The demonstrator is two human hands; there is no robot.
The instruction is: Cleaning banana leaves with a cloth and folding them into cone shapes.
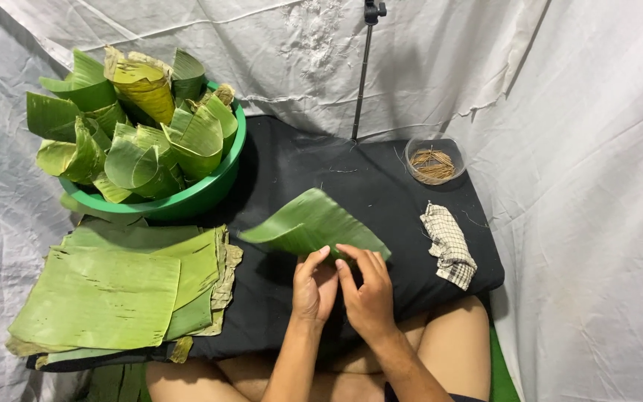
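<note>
You were seated cross-legged on the floor in an improvised home craft or food-wrapping station, not a fitted workshop. White sheeting [582,149] hung crumpled behind and to both sides, closing the space in like a tent. A black cloth [381,193] served as your work surface, laid low in front of your bare knees. A green basin [195,199] held folded leaf cones [143,112], and a stack of cut banana leaves [113,294] lay beside it. A small clear bowl of thin sticks [433,160], a checked rag [449,246] and a slim stand pole [362,74] completed the setup.
</note>
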